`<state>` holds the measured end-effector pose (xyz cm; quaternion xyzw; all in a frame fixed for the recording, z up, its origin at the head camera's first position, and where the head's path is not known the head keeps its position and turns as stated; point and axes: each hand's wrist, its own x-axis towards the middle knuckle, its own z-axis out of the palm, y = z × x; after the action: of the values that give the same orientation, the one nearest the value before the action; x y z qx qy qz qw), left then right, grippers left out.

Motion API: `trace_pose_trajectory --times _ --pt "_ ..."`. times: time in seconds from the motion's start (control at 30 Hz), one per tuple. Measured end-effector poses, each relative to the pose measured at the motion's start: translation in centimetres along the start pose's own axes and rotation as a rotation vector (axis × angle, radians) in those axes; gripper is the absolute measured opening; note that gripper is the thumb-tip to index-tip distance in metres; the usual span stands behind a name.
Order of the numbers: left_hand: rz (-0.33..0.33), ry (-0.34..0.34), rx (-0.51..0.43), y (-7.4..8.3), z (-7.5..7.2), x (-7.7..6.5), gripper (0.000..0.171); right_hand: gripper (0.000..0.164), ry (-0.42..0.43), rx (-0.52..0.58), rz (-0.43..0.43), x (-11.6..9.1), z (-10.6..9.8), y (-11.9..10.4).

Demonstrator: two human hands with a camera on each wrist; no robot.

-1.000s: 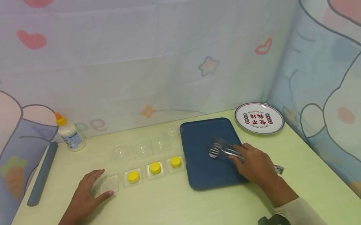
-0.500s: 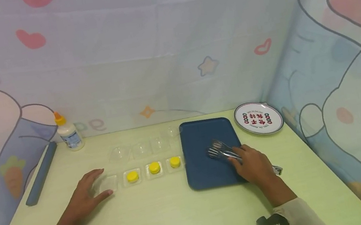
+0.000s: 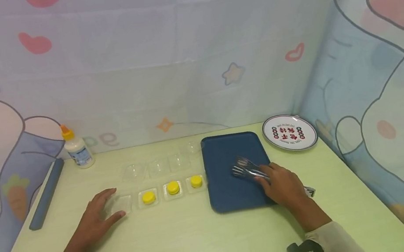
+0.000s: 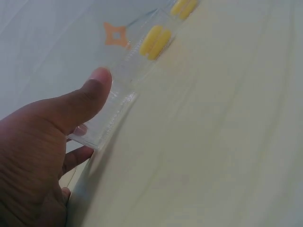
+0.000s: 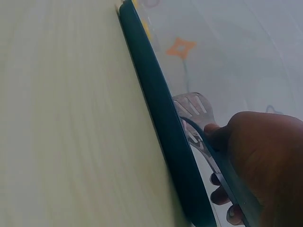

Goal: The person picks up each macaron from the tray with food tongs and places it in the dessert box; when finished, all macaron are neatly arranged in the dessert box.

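Note:
My right hand (image 3: 284, 183) grips metal tongs (image 3: 254, 171) with slotted heads. Those heads are low over the dark blue tray (image 3: 230, 197); in the right wrist view a small pinkish bit (image 5: 184, 124) shows beside the slotted head (image 5: 195, 106), mostly hidden. On the left, my left hand (image 3: 91, 222) has thumb and fingers spread around the leftmost clear plastic box (image 3: 123, 205), its thumb (image 4: 97, 90) overlapping the box in the left wrist view. To that box's right, three clear boxes each hold a yellow macaron (image 3: 148, 197). Their raised clear lids (image 3: 157, 166) stand behind.
A white plate (image 3: 289, 132) with red lettering lies at the back right, beyond the tray. At the back left stands a glue bottle (image 3: 79, 152) with an orange tip. A blue-grey bar (image 3: 46, 194) lies along the table's left edge. Printed cloth (image 3: 175, 59) surrounds the table.
The tongs' heads have drawn closer together, and the pinkish-white round piece seen between them earlier is now covered in the head view. My left hand has stayed in place.

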<state>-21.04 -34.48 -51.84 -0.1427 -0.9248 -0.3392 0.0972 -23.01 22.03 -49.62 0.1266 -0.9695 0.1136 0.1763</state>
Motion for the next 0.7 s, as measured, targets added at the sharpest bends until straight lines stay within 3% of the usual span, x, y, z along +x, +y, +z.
trace_pose_trajectory --times 0.4,0.7 --pt "-0.032 -0.031 -0.024 0.5 0.2 0.1 0.076 0.04 0.048 0.017 -0.021 0.1 -0.1 -0.3" --pt "-0.013 -0.015 -0.026 0.1 0.0 0.1 0.079 0.04 0.131 0.028 -0.13 1.0 -0.3 -1.7"
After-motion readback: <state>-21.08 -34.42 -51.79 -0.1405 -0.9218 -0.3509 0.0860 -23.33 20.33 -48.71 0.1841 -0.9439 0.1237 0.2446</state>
